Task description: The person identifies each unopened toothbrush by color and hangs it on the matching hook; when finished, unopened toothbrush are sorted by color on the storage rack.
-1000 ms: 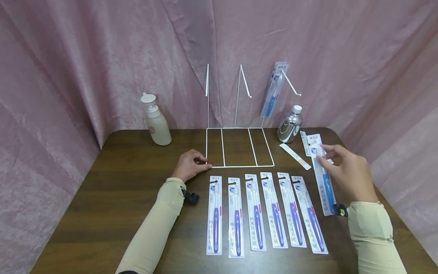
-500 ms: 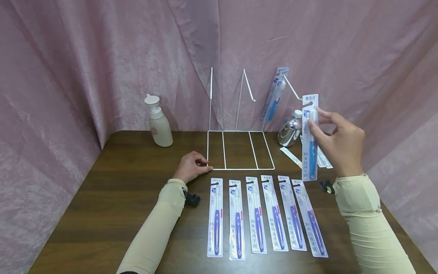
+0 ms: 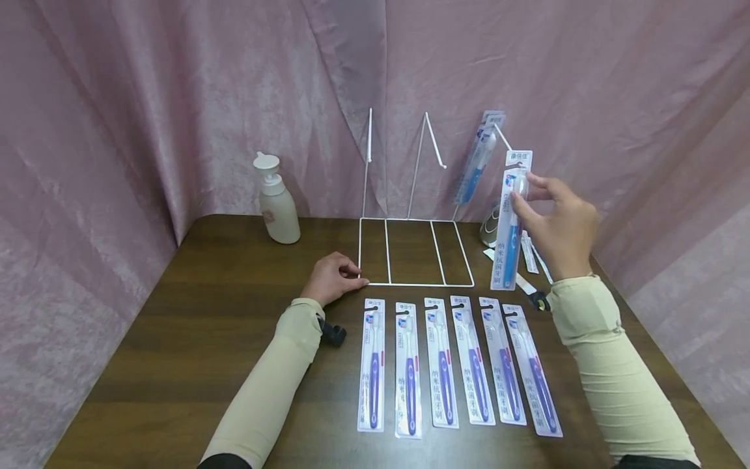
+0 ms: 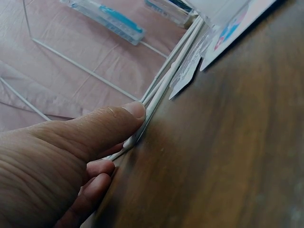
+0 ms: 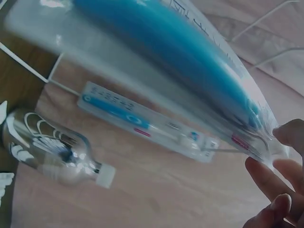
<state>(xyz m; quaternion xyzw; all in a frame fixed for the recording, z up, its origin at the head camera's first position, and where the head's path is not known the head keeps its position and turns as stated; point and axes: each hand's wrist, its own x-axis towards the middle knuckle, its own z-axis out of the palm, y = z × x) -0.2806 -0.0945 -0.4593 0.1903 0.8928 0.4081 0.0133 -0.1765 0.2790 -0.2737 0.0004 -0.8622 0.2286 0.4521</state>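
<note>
My right hand (image 3: pixel 556 221) pinches a packaged blue toothbrush (image 3: pixel 508 241) by its right edge and holds it upright above the table, in front of the rack's right hook (image 3: pixel 502 136). In the right wrist view that package (image 5: pixel 190 61) fills the upper part, with fingertips at its end. Blue toothbrush packs (image 3: pixel 479 159) hang on the right hook behind it. My left hand (image 3: pixel 334 279) pinches the front left corner of the white wire rack (image 3: pixel 410 284); the left wrist view shows the thumb (image 4: pixel 135 110) on the wire. The middle hook (image 3: pixel 435 140) and left hook (image 3: pixel 370 135) carry nothing.
Several packaged purple toothbrushes (image 3: pixel 442 365) lie in a row before the rack. A pump bottle (image 3: pixel 278 208) stands at the back left. A silver bottle (image 5: pixel 47 147) stands at the right, partly hidden in the head view. Paper strips (image 3: pixel 529 253) lie near it. A pink curtain (image 3: pixel 234 98) hangs behind.
My right hand has lifted the blue toothbrush pack off the table on the right and carried it up and left to the right hook. My left hand stays on the rack's corner.
</note>
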